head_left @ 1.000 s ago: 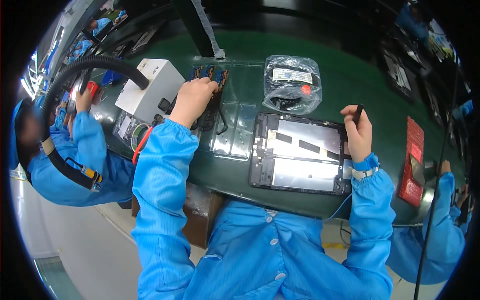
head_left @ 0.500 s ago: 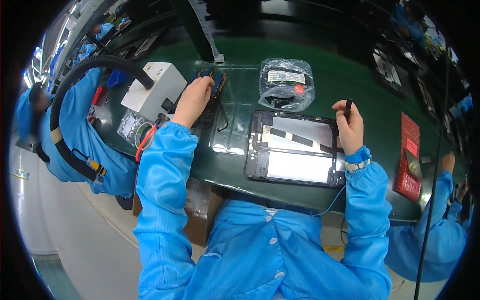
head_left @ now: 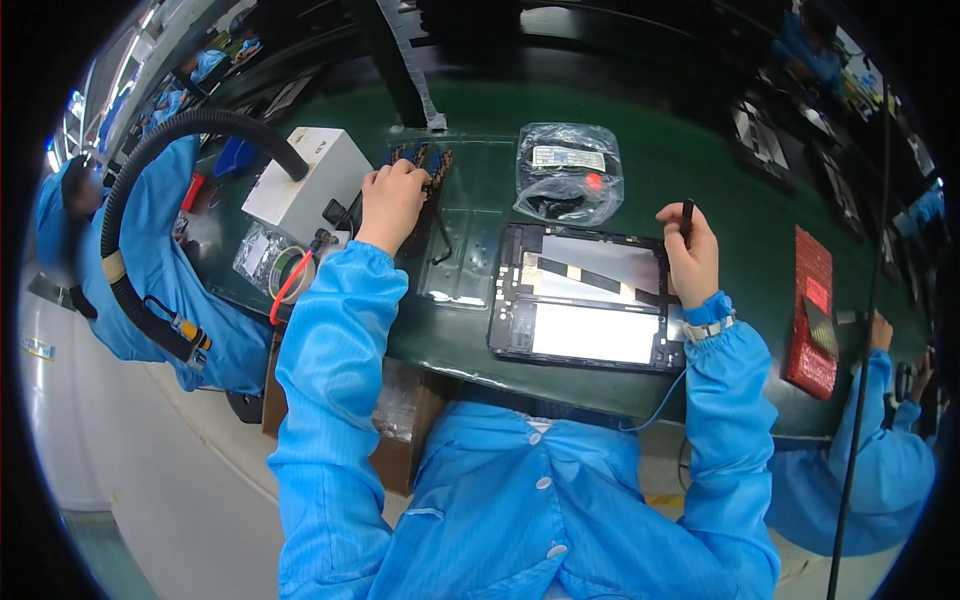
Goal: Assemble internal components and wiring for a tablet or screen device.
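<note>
My left hand (head_left: 392,208) is over a clear plastic tray (head_left: 467,220), its fingers bent down and closed among rows of small dark parts with blue and copper-coloured bits (head_left: 440,163). My own fingers hide whatever is in their grip. A slim black stick-like tool (head_left: 688,211) stands upright in my right hand (head_left: 693,258), pinched between thumb and fingers. That hand rests at the right edge of an opened tablet (head_left: 513,318), which lies flat with its inside showing silvery plates and a black strip set aslant. A wrist strap (head_left: 710,328) with a blue cord circles my right wrist.
Beyond the tablet lies a clear bag with black contents (head_left: 570,172). At left stand a white box (head_left: 305,185) with a black hose (head_left: 125,190), and a tape roll (head_left: 297,277). Red bubble wrap (head_left: 812,300) lies right. Co-workers in blue sit on both sides.
My left hand has lowered slightly over the small parts in the tray, fingers bending in more. My right hand stays by the tablet with the black tool. The whole view has shifted a little.
</note>
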The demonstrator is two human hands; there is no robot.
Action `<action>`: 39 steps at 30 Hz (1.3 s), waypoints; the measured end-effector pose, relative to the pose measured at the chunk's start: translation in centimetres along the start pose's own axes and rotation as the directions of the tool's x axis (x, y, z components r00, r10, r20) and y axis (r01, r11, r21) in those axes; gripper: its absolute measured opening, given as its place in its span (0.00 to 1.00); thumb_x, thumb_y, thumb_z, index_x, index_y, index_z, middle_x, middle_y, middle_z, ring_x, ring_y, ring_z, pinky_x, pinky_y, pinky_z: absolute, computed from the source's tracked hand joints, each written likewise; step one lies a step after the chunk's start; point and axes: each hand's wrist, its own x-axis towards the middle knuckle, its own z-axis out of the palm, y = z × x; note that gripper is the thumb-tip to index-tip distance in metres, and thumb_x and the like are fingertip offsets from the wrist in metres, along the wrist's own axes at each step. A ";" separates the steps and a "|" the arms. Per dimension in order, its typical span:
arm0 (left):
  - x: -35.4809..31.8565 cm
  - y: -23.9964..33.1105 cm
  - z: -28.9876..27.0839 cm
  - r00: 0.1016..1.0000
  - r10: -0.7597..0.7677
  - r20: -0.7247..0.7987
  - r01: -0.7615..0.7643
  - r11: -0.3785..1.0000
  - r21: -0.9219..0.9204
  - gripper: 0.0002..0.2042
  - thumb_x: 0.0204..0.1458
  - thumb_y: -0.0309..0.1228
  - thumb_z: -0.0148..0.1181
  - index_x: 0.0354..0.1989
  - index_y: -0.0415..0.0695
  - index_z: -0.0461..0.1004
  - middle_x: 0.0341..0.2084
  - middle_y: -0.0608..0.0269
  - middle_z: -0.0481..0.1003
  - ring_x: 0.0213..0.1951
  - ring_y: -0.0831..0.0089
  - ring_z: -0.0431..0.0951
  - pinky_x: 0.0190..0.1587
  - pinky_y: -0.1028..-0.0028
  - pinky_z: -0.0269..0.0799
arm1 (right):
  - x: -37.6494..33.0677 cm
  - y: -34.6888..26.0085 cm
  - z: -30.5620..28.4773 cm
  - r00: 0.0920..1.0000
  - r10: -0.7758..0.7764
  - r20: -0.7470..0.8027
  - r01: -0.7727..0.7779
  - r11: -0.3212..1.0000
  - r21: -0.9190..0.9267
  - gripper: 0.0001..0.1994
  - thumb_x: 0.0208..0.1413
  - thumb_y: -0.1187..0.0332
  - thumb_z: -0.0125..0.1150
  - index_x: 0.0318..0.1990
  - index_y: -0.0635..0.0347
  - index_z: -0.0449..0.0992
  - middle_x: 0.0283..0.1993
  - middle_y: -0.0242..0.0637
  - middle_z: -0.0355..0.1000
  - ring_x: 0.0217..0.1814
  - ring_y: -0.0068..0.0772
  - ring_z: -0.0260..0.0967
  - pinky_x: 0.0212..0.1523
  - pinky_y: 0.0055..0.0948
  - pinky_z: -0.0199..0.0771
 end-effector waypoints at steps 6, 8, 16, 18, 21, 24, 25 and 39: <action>-0.2 -0.4 0.4 0.998 -0.058 0.018 0.058 0.998 0.018 0.06 0.41 0.30 0.61 0.30 0.49 0.74 0.32 0.67 0.70 0.40 0.65 0.70 0.47 0.56 0.60 | 0.0 -0.6 0.0 0.999 0.030 0.026 -0.030 0.999 -0.016 0.08 0.45 0.77 0.44 0.33 0.62 0.68 0.19 0.25 0.58 0.21 0.14 0.53 0.22 0.18 0.54; -0.2 -0.5 0.5 1.000 -0.031 0.004 0.031 0.999 0.032 0.06 0.40 0.30 0.61 0.29 0.49 0.74 0.32 0.67 0.70 0.40 0.65 0.70 0.47 0.55 0.60 | -0.1 -0.8 -0.2 0.998 0.054 0.033 -0.053 0.998 -0.013 0.08 0.45 0.77 0.44 0.34 0.62 0.68 0.19 0.25 0.58 0.21 0.15 0.53 0.22 0.18 0.54; 0.3 0.1 -1.4 0.989 -0.142 0.051 0.143 0.990 -0.002 0.05 0.43 0.28 0.57 0.30 0.45 0.72 0.28 0.62 0.74 0.36 0.63 0.74 0.47 0.55 0.61 | 0.0 -0.5 0.0 0.998 0.050 0.025 -0.049 0.998 -0.027 0.07 0.47 0.77 0.44 0.33 0.63 0.68 0.18 0.26 0.58 0.20 0.16 0.53 0.22 0.19 0.54; 0.4 0.0 -2.3 0.986 -0.164 0.031 0.166 0.983 -0.080 0.04 0.43 0.27 0.56 0.29 0.45 0.72 0.28 0.62 0.74 0.35 0.63 0.74 0.46 0.55 0.63 | 0.1 -0.3 0.2 0.999 -0.049 0.000 0.049 0.998 -0.032 0.07 0.48 0.77 0.44 0.33 0.63 0.69 0.18 0.27 0.58 0.20 0.15 0.54 0.21 0.19 0.54; 0.7 0.7 -4.2 0.977 -0.213 -0.007 0.201 0.931 -0.304 0.04 0.42 0.26 0.56 0.29 0.44 0.70 0.28 0.61 0.75 0.33 0.62 0.75 0.41 0.60 0.67 | 0.1 -0.4 0.0 0.999 -0.041 -0.008 0.040 0.998 -0.057 0.06 0.49 0.76 0.45 0.33 0.63 0.69 0.18 0.26 0.59 0.20 0.14 0.54 0.21 0.18 0.54; 0.7 2.6 -7.1 0.964 -0.234 -0.129 0.131 0.835 -0.534 0.06 0.41 0.23 0.57 0.30 0.43 0.70 0.28 0.60 0.74 0.31 0.63 0.74 0.35 0.67 0.68 | -0.2 -1.5 -0.5 0.995 -0.099 0.016 0.100 0.993 -0.059 0.06 0.51 0.76 0.45 0.33 0.63 0.70 0.18 0.25 0.59 0.20 0.13 0.54 0.22 0.16 0.53; 0.5 3.6 -8.2 0.945 -0.231 -0.233 0.041 0.786 -0.617 0.08 0.40 0.22 0.58 0.31 0.42 0.70 0.27 0.60 0.74 0.30 0.63 0.74 0.32 0.71 0.69 | -0.6 -2.4 -0.9 0.995 -0.100 0.013 0.101 0.993 -0.062 0.06 0.51 0.76 0.45 0.33 0.63 0.70 0.18 0.25 0.59 0.20 0.13 0.54 0.22 0.16 0.53; -6.7 16.8 -13.3 0.676 0.406 -0.614 -0.619 0.766 -0.175 0.09 0.31 0.27 0.61 0.25 0.53 0.75 0.25 0.75 0.71 0.27 0.78 0.70 0.55 0.60 0.54 | -6.7 -11.0 1.2 0.904 0.272 0.330 -0.415 0.743 0.525 0.13 0.52 0.65 0.57 0.39 0.66 0.75 0.32 0.36 0.74 0.29 0.16 0.65 0.26 0.15 0.59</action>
